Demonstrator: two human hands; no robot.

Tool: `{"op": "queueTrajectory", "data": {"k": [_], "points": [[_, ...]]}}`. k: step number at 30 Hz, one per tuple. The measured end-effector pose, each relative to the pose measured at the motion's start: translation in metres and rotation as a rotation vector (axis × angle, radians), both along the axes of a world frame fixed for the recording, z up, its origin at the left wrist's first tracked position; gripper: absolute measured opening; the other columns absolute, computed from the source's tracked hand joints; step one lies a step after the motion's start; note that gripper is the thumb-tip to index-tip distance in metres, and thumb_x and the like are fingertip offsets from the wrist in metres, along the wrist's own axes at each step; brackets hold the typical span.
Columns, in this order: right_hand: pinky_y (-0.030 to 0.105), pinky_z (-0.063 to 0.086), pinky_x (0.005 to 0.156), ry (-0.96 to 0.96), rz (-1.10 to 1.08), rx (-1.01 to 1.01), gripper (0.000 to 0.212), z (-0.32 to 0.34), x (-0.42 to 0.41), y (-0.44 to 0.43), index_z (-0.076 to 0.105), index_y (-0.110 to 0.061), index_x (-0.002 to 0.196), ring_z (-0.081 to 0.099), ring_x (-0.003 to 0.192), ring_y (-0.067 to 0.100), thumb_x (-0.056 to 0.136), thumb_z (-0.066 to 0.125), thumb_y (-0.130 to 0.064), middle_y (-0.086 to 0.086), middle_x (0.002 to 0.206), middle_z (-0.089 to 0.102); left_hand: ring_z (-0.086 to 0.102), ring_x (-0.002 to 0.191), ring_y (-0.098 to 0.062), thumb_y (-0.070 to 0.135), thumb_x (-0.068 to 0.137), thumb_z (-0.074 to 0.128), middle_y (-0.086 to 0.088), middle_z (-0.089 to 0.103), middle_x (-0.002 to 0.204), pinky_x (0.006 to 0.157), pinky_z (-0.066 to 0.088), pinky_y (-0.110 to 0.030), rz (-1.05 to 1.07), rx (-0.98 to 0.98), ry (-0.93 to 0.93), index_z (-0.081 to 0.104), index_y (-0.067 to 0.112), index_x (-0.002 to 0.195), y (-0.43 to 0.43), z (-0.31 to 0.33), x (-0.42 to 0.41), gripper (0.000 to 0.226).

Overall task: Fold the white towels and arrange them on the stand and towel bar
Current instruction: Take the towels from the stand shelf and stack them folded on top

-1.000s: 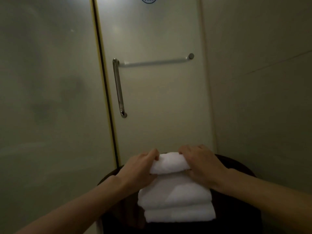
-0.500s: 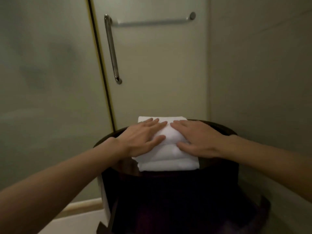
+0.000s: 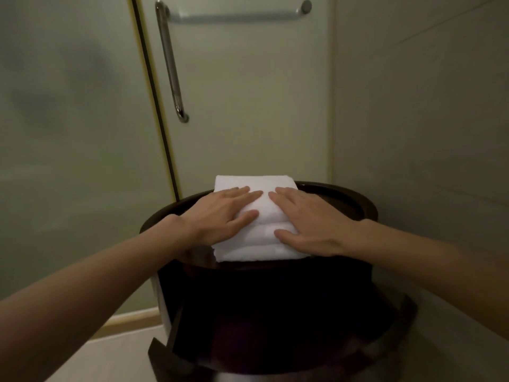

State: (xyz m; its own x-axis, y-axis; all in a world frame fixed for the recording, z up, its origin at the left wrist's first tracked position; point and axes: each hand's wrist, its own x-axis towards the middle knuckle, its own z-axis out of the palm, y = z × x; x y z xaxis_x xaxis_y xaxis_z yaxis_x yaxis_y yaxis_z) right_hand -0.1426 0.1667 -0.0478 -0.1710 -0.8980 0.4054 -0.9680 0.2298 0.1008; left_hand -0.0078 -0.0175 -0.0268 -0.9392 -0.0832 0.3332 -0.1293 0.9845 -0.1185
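A stack of folded white towels lies on the round top of a dark wooden stand. My left hand rests flat on the left half of the top towel, fingers spread. On the right half lies my right hand, flat as well, palm down. Neither hand grips the cloth. A horizontal metal towel bar runs across the glass door above, with nothing hanging on it.
A vertical metal door handle hangs on the frosted glass door. A frosted panel fills the left side, a tiled wall the right. Pale floor shows at bottom left beside the stand's base.
One second ago both hands gripped the top towel's far fold. They now lie flat on the stack. The view has tilted down, so the stand's lower body shows.
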Motion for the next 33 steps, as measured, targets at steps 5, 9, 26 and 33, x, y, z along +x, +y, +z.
{"op": "queueTrajectory", "data": {"k": [5,9,26,33], "points": [[0.035,0.015,0.117,0.016,-0.001,-0.026,0.072,-0.003,0.005,0.013,0.016,-0.015,0.152,0.017,0.145,0.023,0.094,0.041,-0.049,0.01,0.159,0.018,0.041,0.133,-0.022,0.055,0.095,0.032,0.001,0.042,0.148,0.104,0.035,-0.036,0.025,0.022,0.03,0.033,0.031,0.146,0.005,0.005,-0.003,0.056],[0.035,0.016,0.116,0.023,-0.027,-0.067,0.066,-0.008,0.01,0.026,0.023,-0.015,0.15,0.019,0.145,0.024,0.096,0.038,-0.049,0.012,0.158,0.02,0.044,0.131,-0.024,0.061,0.093,0.03,0.002,0.043,0.148,0.097,0.04,-0.038,0.065,-0.037,0.058,0.031,0.033,0.145,0.012,0.005,-0.007,0.06],[0.038,0.042,0.097,-0.023,0.294,0.051,0.046,-0.073,0.086,0.08,0.062,-0.017,0.115,0.053,0.117,0.023,0.093,0.04,-0.051,0.011,0.132,0.054,0.05,0.122,-0.037,0.067,0.083,0.026,-0.012,0.055,0.136,0.095,0.042,-0.044,0.126,-0.008,0.139,0.039,0.036,0.142,0.012,-0.006,-0.008,0.068],[0.037,0.044,0.093,0.097,0.402,0.032,0.047,-0.084,0.089,0.079,0.063,-0.017,0.112,0.056,0.111,0.022,0.09,0.048,-0.056,0.01,0.124,0.06,0.051,0.119,-0.037,0.067,0.083,0.025,-0.011,0.056,0.134,0.091,0.043,-0.044,0.125,-0.01,0.139,0.038,0.038,0.142,0.011,-0.006,-0.009,0.067]]}}
